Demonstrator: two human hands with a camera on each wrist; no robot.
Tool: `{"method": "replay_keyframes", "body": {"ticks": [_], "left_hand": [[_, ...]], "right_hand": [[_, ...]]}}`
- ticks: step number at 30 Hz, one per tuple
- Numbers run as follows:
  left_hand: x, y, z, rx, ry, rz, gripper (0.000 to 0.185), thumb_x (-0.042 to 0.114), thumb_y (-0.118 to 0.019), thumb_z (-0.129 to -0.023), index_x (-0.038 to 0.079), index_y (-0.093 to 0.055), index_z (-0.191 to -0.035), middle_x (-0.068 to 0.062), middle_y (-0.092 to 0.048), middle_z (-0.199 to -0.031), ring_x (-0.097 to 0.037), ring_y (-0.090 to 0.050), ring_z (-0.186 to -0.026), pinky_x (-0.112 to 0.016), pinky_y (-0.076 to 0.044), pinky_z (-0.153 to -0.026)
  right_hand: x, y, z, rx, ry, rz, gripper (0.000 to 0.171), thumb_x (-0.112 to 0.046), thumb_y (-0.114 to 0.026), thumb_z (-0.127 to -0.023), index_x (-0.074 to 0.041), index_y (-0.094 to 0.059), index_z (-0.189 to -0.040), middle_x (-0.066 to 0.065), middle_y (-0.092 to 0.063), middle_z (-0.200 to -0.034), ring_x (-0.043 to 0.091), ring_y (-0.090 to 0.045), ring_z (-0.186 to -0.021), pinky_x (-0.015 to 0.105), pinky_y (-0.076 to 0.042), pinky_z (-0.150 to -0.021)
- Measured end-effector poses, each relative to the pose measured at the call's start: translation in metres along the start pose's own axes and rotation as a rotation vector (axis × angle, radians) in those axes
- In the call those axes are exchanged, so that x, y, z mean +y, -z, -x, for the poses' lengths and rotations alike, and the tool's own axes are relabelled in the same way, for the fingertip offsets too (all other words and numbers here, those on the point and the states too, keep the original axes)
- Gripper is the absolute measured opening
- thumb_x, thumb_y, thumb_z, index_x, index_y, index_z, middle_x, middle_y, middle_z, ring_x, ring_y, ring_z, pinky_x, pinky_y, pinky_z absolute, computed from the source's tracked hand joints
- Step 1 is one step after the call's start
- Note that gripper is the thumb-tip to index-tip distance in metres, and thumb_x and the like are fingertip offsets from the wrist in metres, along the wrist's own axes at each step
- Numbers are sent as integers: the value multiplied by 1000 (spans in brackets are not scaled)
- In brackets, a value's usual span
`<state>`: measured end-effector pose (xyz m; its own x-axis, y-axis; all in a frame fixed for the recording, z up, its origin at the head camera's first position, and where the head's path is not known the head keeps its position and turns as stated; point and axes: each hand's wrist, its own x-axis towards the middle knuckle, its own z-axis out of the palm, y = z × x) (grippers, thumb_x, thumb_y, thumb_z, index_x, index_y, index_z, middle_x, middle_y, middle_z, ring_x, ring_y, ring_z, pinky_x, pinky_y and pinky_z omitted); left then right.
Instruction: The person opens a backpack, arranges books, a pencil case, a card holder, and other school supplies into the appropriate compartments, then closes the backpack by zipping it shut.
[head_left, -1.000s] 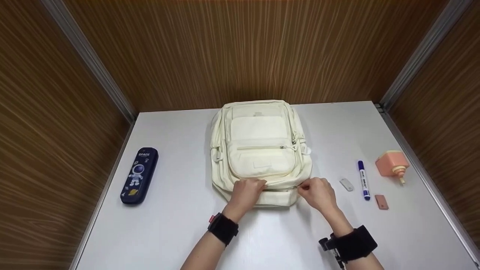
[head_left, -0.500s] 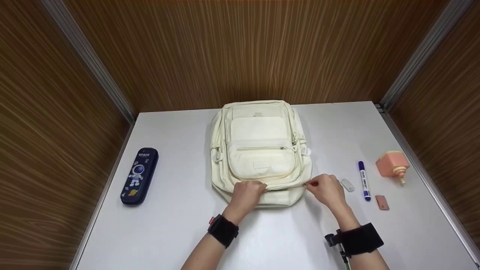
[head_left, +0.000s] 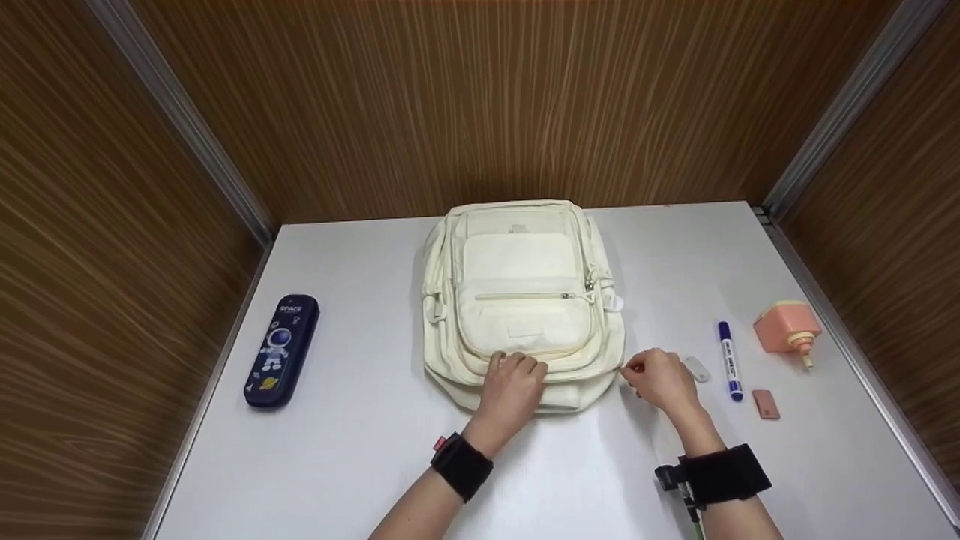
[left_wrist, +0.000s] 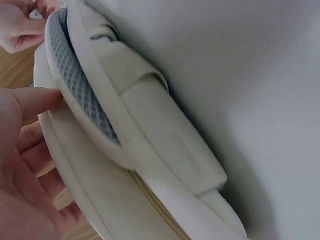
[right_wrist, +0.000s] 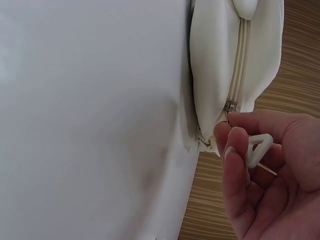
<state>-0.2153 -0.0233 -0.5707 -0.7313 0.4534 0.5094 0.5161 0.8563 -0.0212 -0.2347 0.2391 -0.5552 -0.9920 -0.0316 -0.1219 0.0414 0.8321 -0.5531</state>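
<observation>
Head view: cream backpack (head_left: pixel 521 300) lies flat on the white table (head_left: pixel 360 450), front pockets up, near end toward the person; left hand (head_left: pixel 514 386) rests on that near end, fingers bent over the lower front pocket, pressing the fabric down, nothing enclosed in them; right hand (head_left: pixel 660 379) sits just off the backpack's near right corner, thumb and forefinger pinched together on something small; dark blue pencil case (head_left: pixel 281 350) well apart at left; grey eraser (head_left: pixel 697 368) just beside the right hand, blue marker (head_left: pixel 728 358), brown tag (head_left: pixel 765 403) and orange glue bottle (head_left: pixel 786 330) further right.

Left wrist view: backpack's padded strap and grey mesh back panel (left_wrist: pixel 82 95) seen edge-on; left hand's fingers (left_wrist: pixel 30 100) lie fairly straight against the bag's rim, touching, not gripping.

Right wrist view: right hand's fingertips (right_wrist: pixel 235 142) pinch the white zipper pull (right_wrist: pixel 257 147); the metal slider (right_wrist: pixel 230 106) sits low on the side seam, near the bag's corner; zipper track (right_wrist: pixel 240 55) above the slider reads closed; the short stretch below it too small to judge.

Judgement: zip run along the near edge and round the right corner looks under way, slider at the side; remaining travel cannot be told; loose stationery not packed, all lying outside the bag.
</observation>
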Motion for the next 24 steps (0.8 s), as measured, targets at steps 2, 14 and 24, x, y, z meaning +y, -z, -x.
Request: {"method": "replay_keyframes", "body": {"ticks": [2, 14, 24], "left_hand": [[5, -3, 0, -21, 17, -13, 19, 27, -78, -82, 19, -73, -99, 3, -69, -106, -23, -61, -110, -55, -43, -96], [8, 4, -8, -372, 122, 139, 24, 31, -63, -94, 24, -71, -116, 0, -58, -137, -40, -45, -132, -74, -30, -97], [0, 4, -3, -350, 89, 265, 21, 28, -64, -95, 21, -71, -112, 3, -59, -134, -47, -41, -131, -79, -22, -95]], "right_hand": [[0, -1, 1, -12, 4, -2, 14, -17, -67, -90, -6, -75, -85, 0, -67, -66, 11, -59, -52, 31, -42, -50], [1, 6, -3, 109, 47, 88, 12, -12, -67, -85, -8, -76, -78, 6, -69, -73, 19, -60, -58, 37, -44, -50], [6, 4, -29, 164, 38, 131, 17, -9, -62, -82, -10, -72, -69, 7, -66, -69, 23, -55, -56, 38, -41, -48]]}}
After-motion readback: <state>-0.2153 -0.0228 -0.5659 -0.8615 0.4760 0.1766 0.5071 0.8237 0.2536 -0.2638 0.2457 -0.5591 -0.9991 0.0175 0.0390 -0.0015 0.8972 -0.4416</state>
